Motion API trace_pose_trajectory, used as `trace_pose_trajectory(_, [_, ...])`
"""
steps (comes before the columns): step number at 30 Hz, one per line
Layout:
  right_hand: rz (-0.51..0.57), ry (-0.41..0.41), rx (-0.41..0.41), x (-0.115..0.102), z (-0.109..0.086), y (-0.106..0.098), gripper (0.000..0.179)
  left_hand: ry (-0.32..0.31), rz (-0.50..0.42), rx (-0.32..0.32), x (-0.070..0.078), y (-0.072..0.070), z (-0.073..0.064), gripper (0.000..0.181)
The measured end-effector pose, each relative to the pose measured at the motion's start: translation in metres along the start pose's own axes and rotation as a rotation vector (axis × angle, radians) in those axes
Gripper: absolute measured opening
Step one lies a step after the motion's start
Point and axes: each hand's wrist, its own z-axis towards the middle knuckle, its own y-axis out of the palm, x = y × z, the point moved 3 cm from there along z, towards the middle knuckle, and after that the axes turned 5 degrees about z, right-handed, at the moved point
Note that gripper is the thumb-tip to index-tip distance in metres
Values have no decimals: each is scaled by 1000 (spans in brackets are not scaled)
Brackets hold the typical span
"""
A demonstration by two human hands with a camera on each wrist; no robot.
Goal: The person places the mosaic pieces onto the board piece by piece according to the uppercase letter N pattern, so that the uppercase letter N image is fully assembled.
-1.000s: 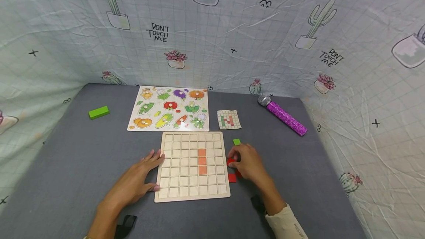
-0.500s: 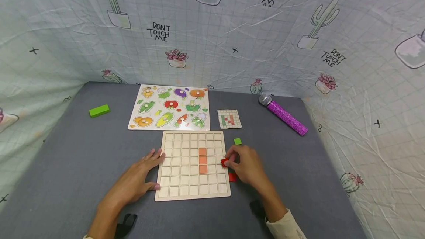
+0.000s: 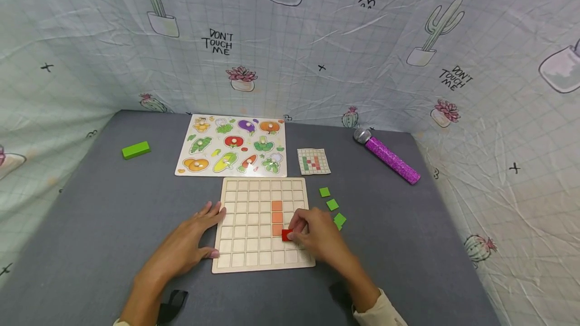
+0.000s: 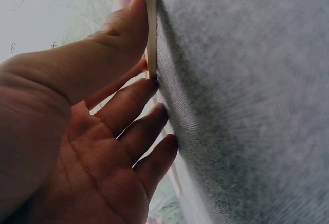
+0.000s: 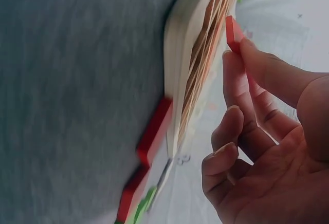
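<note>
A square wooden grid board [image 3: 246,246] lies on the dark table, with three orange squares [image 3: 277,217] in one of its columns. Fingers spread, my left hand [image 3: 188,239] rests along the board's left side, its thumb [image 4: 110,39] and fingertips against the edge. Between thumb and fingertips my right hand [image 3: 320,235] pinches a red square tile [image 3: 285,235], held over the board just below and right of the lowest orange square. The right wrist view shows this tile [image 5: 234,35] above the board's face, and other red tiles [image 5: 156,131] on the table beside the board.
Several green tiles [image 3: 333,205] lie right of the board. Behind it are a vegetable picture board [image 3: 213,140] and a small grid pattern card [image 3: 313,161]. A purple microphone [image 3: 391,161] lies back right, a green block [image 3: 136,150] back left. Patterned cloth [image 3: 281,44] hangs behind.
My right hand has picked up the red tile from beside the board and carried it left over the grid, uncovering green tiles. My left hand stays at the board's edge.
</note>
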Motion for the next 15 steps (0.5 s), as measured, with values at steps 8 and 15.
trace_pose_trajectory(8, [-45, 8, -34, -7, -1, 15, 20, 10, -4, 1, -2, 1, 1, 101])
trace_pose_trajectory(15, [-130, -10, -8, -10, 1, 23, 23, 18, -1, 6, -4, 3, 0, 101])
